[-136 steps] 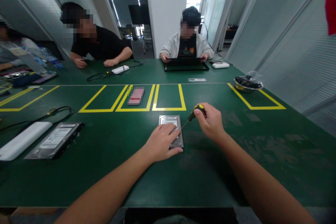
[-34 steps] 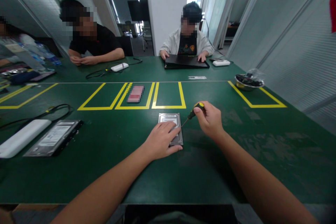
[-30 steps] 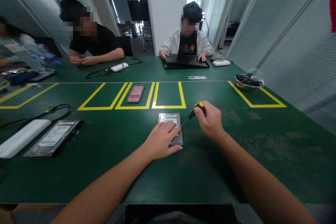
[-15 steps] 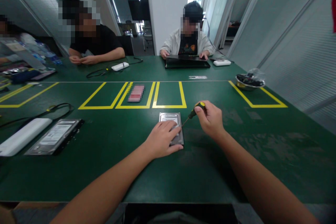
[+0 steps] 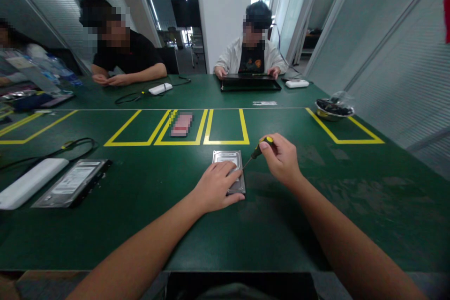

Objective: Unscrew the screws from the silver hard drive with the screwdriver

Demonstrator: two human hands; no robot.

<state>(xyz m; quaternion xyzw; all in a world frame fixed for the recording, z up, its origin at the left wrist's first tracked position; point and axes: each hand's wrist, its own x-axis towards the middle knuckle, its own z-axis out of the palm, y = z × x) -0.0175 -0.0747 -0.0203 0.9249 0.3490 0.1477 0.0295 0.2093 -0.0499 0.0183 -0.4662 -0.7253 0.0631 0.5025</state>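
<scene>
A silver hard drive (image 5: 228,159) lies flat on the green table (image 5: 281,225) just in front of me. My left hand (image 5: 215,186) rests palm down on its near half, pressing it to the table. My right hand (image 5: 280,158) grips a small screwdriver (image 5: 259,148) with a black and yellow handle. Its thin shaft slants down to the left, and the tip meets the drive's right edge.
A second hard drive (image 5: 72,183) and a white box (image 5: 30,189) lie at the left, with a black cable (image 5: 70,146) behind them. Yellow taped rectangles (image 5: 225,143) mark the table's middle. A metal bowl (image 5: 333,109) stands at the right. Two people sit across the table, one at a laptop (image 5: 250,84).
Both my hands hold the same places on the drive and the screwdriver. The person opposite has shifted their hands on the laptop; my view has wobbled slightly.
</scene>
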